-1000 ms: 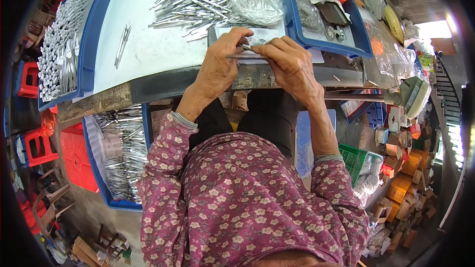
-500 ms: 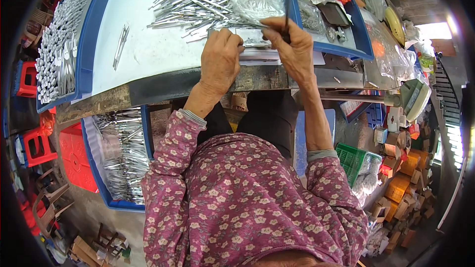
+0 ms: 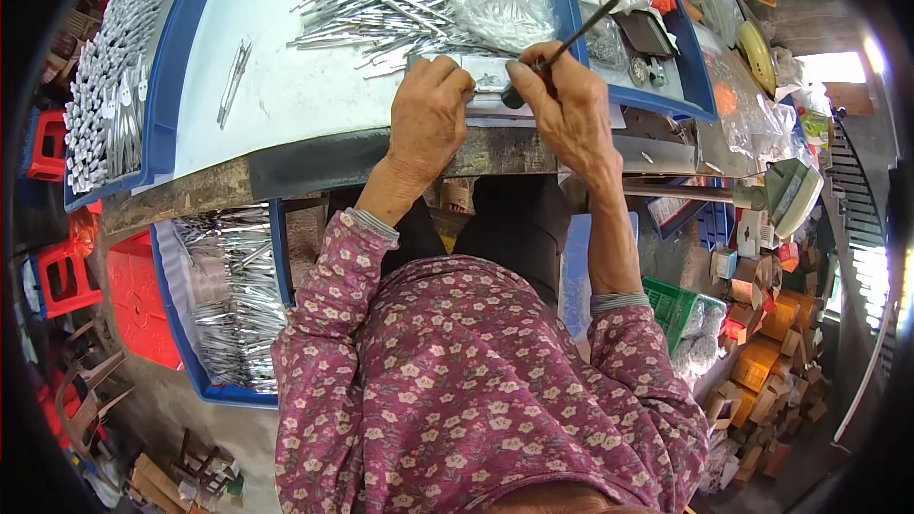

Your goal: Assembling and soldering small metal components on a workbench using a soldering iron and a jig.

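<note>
My left hand (image 3: 430,119) is closed at the front edge of the white tabletop (image 3: 257,105), its curled fingers on the left end of a flat silver metal piece (image 3: 487,73). How they grip underneath is hidden. My right hand (image 3: 576,114) is wrapped round a screwdriver (image 3: 590,23), just right of that piece. Its dark rounded end points down toward the metal piece, while the long thin shaft slants up to the right. Behind both hands lies a loose pile of slim silver metal strips (image 3: 381,14), beside a clear plastic bag (image 3: 503,2) of similar shiny parts.
Two metal strips (image 3: 234,84) lie apart at left. A blue tray (image 3: 169,105) there holds many upright strips. Another blue tray (image 3: 700,86) at right carries bags and small parts. Below the table, a blue bin (image 3: 195,366) of strips stands near a red stool (image 3: 141,300).
The screwdriver has swung from upright and blurred to slanting up right, its dark end now below my right fingers. My right hand has turned and shifted slightly right; my left hand has barely moved.
</note>
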Demonstrator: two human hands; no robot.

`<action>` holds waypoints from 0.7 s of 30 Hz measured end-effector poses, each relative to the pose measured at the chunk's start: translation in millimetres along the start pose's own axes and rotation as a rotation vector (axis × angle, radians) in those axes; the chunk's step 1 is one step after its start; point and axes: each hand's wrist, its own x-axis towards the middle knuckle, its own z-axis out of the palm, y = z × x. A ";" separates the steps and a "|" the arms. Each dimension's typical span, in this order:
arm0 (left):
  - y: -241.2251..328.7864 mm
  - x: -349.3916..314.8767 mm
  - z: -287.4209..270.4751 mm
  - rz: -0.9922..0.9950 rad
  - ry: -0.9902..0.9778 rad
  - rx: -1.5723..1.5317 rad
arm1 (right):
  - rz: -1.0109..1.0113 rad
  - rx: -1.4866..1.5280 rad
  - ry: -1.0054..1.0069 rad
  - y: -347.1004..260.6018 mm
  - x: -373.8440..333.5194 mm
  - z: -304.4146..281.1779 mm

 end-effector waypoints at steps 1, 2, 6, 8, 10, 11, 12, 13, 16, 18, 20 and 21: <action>-0.8 -0.3 -0.1 -0.001 0.007 -0.011 | 0.031 0.024 -0.030 -9.4 3.1 -6.4; 0.1 0.1 -1.5 -0.002 0.007 -0.012 | -0.041 0.152 0.090 -22.6 6.8 -9.7; 2.4 2.6 -0.9 -0.001 0.002 -0.023 | -0.409 0.190 0.500 -21.6 9.8 -2.2; 3.2 3.1 0.8 -0.002 0.005 -0.026 | -0.161 -0.022 0.059 2.2 -1.8 25.5; 3.3 3.8 1.5 0.000 0.008 -0.027 | -0.083 0.007 -0.007 8.8 -2.3 16.9; 3.1 3.7 0.8 -0.001 0.014 -0.025 | -0.044 0.009 -0.020 11.3 -1.5 16.7; 3.1 4.1 0.1 0.000 0.021 -0.025 | 0.003 0.119 0.028 13.9 -7.5 17.2; 3.9 2.8 -0.6 -0.007 0.007 -0.021 | 0.035 0.161 0.073 15.3 -8.5 13.9; 3.6 2.2 -1.3 -0.017 0.002 -0.024 | 0.035 0.134 0.179 13.1 -5.8 -4.4; 3.5 2.2 -3.4 -0.012 0.002 -0.026 | 0.018 0.186 0.266 -8.3 -2.6 -21.1; 4.7 2.0 -4.2 -0.035 -0.004 -0.015 | -0.043 0.267 0.430 -17.7 -2.0 -24.8; 5.0 2.5 -3.3 -0.034 -0.005 -0.016 | -0.087 0.247 0.491 -12.8 -2.5 -21.4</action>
